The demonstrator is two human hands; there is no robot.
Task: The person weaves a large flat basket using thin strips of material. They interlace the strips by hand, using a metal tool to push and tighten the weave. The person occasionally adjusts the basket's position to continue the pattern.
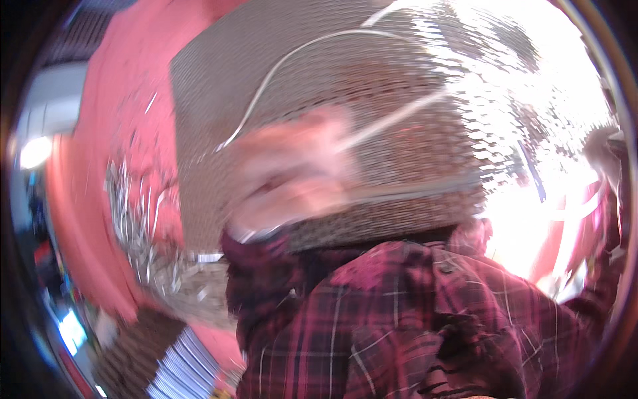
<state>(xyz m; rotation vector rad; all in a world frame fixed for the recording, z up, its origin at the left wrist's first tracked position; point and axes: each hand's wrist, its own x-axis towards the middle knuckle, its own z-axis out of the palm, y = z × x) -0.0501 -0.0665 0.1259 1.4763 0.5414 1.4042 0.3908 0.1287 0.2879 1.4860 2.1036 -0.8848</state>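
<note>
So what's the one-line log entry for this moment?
left hand: blurred, against mesh sheet | right hand: at mesh edge, grip unclear | red table

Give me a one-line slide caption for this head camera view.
A blurred left hand in a plaid sleeve reaches against a large metal mesh sheet on a red surface strewn with metal scraps.

mesh panel (345,86) ahead, metal scraps (136,219) left

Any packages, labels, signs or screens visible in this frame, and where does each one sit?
None that can be made out: no package, label, sign or screen.
Metal mesh sheet: centre, grey, large, with a pale wire across it.
Left hand: blurred, in front of the mesh.
Glowing patch: lower left edge, bluish, too blurred to identify.
</note>
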